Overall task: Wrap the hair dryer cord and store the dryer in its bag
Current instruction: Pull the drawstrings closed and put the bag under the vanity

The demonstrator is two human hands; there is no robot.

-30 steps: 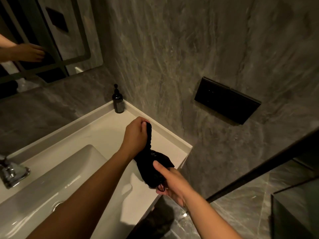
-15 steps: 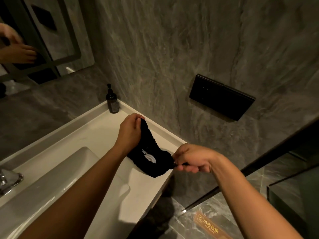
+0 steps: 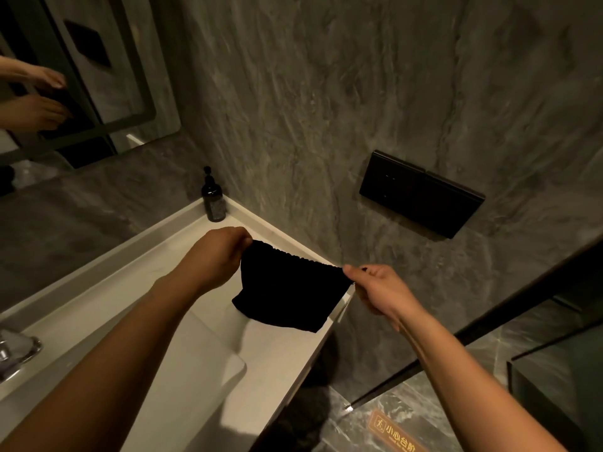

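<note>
White vanity top (image 3: 98, 288), grey marble walls, soap bottle (image 3: 212, 197) at back corner; left hand (image 3: 218, 256) and right hand (image 3: 378, 288) now pinch black bag (image 3: 287, 291) stretched wide over right edge, bunched earlier

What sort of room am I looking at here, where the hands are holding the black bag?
A bathroom, quite likely a hotel's. A white sink counter with a tap runs under a wall mirror, a dark pump bottle stands in the corner, and the walls are grey stone.
</note>
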